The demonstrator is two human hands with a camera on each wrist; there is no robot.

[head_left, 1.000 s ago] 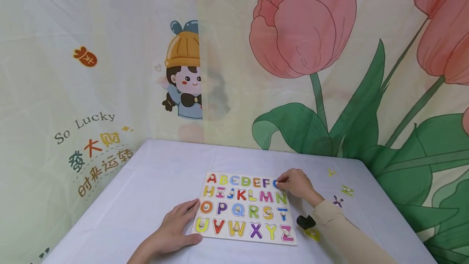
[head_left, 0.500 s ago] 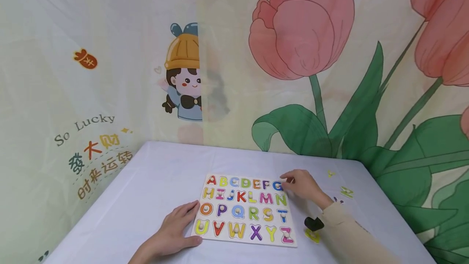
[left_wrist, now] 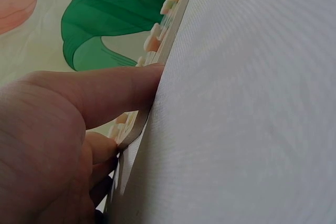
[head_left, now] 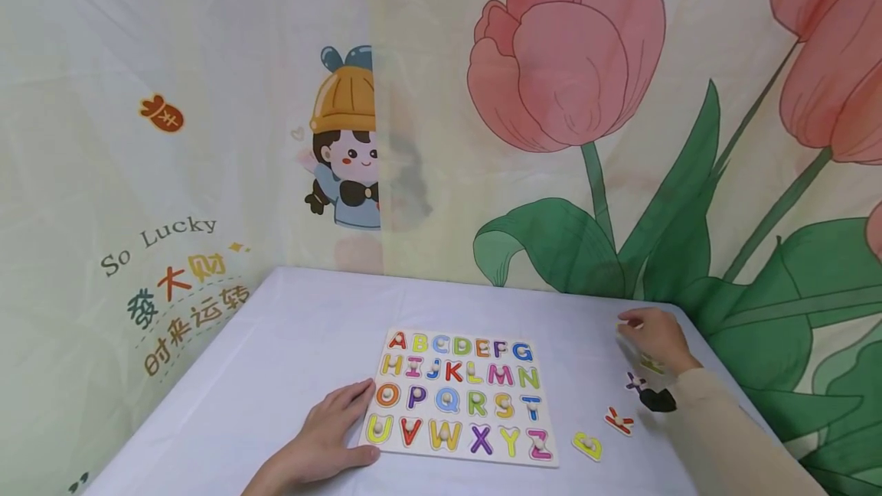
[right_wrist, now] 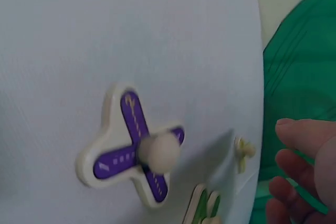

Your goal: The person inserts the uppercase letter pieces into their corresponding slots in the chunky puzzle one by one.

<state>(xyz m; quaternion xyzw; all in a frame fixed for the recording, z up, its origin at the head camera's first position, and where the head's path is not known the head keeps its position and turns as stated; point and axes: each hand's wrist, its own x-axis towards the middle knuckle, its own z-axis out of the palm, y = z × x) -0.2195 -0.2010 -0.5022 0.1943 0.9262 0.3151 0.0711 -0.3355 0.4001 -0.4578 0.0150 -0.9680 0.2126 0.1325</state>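
Observation:
A wooden alphabet puzzle board [head_left: 430, 415] lies on the white-covered table, many of its letters bearing round knobs. My left hand [head_left: 327, 432] rests at its near left corner, fingers along the left edge and thumb [left_wrist: 126, 85] against the near edge. At the far right, my right hand [head_left: 654, 335] hovers with loosely bent fingers near a small yellow letter piece [right_wrist: 241, 150]; the right wrist view shows a gap between them. A purple X piece [right_wrist: 113, 163] and a green letter piece [right_wrist: 197, 208] lie close by. The blue G [head_left: 521, 351] sits in the board's top row.
A red K piece [head_left: 619, 421] and a yellow letter piece [head_left: 587, 445] lie right of the board. A black device [head_left: 658, 400] is worn on the right wrist. Behind the table hangs a printed cloth with tulips [head_left: 579, 75].
My right hand has let go of the blue G on the board and moved right to the far loose pieces. The red K piece has come into view. My left hand stays put.

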